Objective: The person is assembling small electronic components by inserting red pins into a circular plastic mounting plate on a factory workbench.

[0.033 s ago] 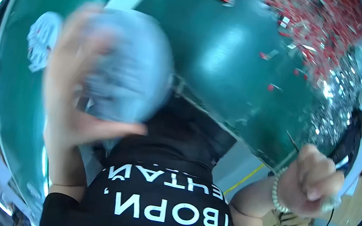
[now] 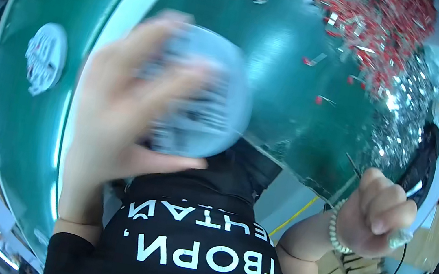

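Above green tabletop (image 2: 278, 71): left hand (image 2: 118, 113) raised, fingers wrapped round blurred clear round container (image 2: 207, 105); right hand (image 2: 379, 215) clenched, contents unclear.

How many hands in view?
2. Left hand raised close to the camera, gripping a clear round container; right hand lower right, fist closed on a thin tool.

left hand (image 2: 117, 119) holding a blurred, clear round container (image 2: 202, 99) above a green bench (image 2: 275, 88)
right hand (image 2: 379, 215) closed in a fist near the bench edge; red and silver small parts (image 2: 379, 30) heaped at far right.
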The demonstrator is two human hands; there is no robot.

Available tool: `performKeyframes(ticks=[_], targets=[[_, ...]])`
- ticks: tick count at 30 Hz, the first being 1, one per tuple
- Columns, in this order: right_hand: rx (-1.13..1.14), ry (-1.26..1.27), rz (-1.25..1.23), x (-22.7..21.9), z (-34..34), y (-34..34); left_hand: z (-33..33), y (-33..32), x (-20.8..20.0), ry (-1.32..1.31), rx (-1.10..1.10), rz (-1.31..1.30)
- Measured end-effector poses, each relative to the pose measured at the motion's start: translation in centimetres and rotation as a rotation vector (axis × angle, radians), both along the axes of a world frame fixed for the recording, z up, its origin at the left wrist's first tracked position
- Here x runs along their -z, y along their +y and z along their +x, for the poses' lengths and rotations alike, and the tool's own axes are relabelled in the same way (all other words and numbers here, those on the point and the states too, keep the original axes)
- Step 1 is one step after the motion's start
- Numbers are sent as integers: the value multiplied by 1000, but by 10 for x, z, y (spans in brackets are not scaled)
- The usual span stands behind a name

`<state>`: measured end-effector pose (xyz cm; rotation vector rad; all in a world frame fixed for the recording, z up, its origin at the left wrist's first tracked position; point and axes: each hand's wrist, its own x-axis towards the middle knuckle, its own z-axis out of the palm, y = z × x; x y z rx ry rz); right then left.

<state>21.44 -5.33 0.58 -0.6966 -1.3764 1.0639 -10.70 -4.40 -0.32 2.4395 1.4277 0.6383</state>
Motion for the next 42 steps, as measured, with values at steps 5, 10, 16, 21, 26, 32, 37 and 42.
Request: performKeyframes(ticks=[5, 10, 16, 21, 26, 32, 37, 42], targets=[[155, -186, -31, -4, 32, -21, 76, 39, 9, 108, 285, -95], [348, -158, -112, 2, 63, -29, 111, 85, 10, -46, 480, 79], [429, -357, -106, 8, 82, -12, 146, 135, 15, 236, 881, 11], [605, -884, -356, 4, 64, 20, 150, 145, 14, 218, 1065, 64], [606, -1308, -305, 18, 65, 48, 150, 139, 15, 271, 1120, 147], [547, -1389, -287, 21, 72, 52, 156, 144, 25, 223, 1233, 225], [586, -1289, -212, 30, 72, 54, 160, 152, 22, 282, 1310, 351], [543, -1318, -19, 38, 79, 54, 146, 151, 10, -98, 1020, 165]])
